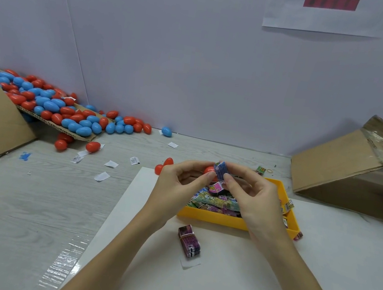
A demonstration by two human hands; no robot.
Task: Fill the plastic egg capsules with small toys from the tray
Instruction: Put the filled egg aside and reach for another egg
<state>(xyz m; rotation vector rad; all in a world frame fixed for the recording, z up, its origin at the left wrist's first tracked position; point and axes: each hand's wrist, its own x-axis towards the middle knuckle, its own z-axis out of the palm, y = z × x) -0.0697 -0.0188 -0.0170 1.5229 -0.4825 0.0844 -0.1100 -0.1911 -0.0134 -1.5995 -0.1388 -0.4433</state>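
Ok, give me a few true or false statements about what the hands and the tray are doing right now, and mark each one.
1. Both hands, left hand and right hand, are raised over the yellow tray. True.
2. The right hand pinches a small wrapped toy. True.
3. The left hand holds a blue capsule. False: it holds a red capsule.
4. The tray holds nothing. False: wrapped toys lie in it.
5. A purple packet lies on the white sheet in front of the tray. True.

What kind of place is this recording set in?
Probably a small packing workstation: a pile of eggs spilling off cardboard, a yellow tray of wrapped toys, and open cardboard boxes against a plain partition wall.
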